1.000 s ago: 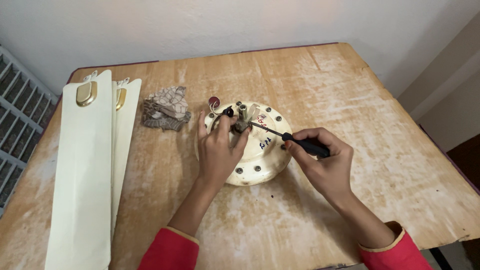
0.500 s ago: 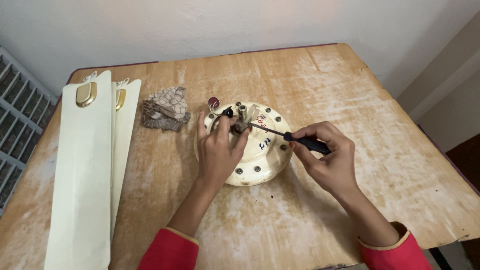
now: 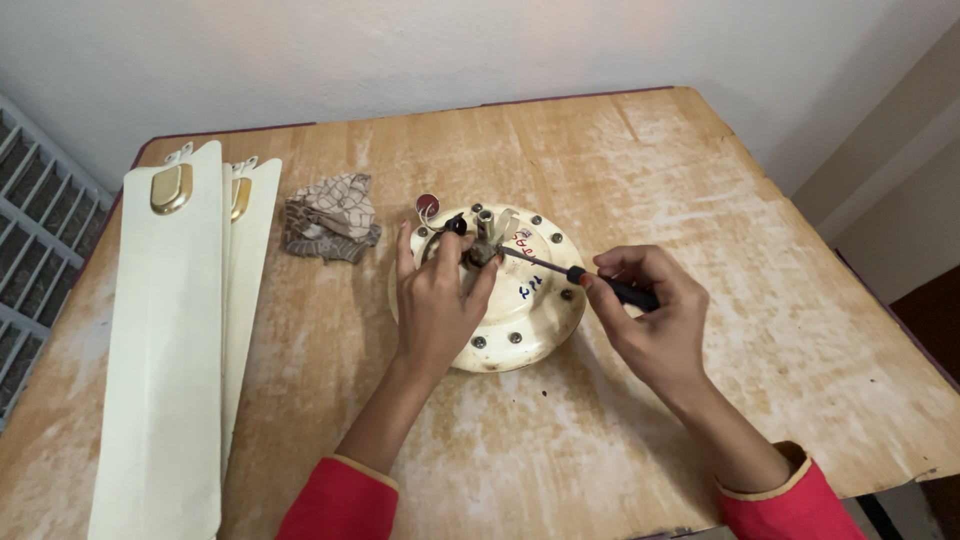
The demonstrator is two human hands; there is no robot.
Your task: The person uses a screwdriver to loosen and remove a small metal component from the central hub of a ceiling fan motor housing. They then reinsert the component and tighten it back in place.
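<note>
A cream round fan motor housing (image 3: 535,325) lies on the wooden table (image 3: 760,330) near its middle. My left hand (image 3: 435,300) rests on the housing's left side, fingers up at the central shaft (image 3: 486,232) and its wires. My right hand (image 3: 655,320) grips a screwdriver (image 3: 585,277) with a black handle. Its thin shaft points left, the tip touching the base of the central shaft. Several screws ring the housing's rim.
Cream fan blades (image 3: 170,340) with gold brackets lie stacked along the table's left side. A crumpled patterned cloth (image 3: 330,217) sits left of the housing. A small red-capped part (image 3: 427,203) stands behind it. A grey grille (image 3: 30,260) is off the left edge.
My right hand and the screwdriver shifted slightly left and down, keeping the tip at the central shaft. My left hand stayed on the housing.
</note>
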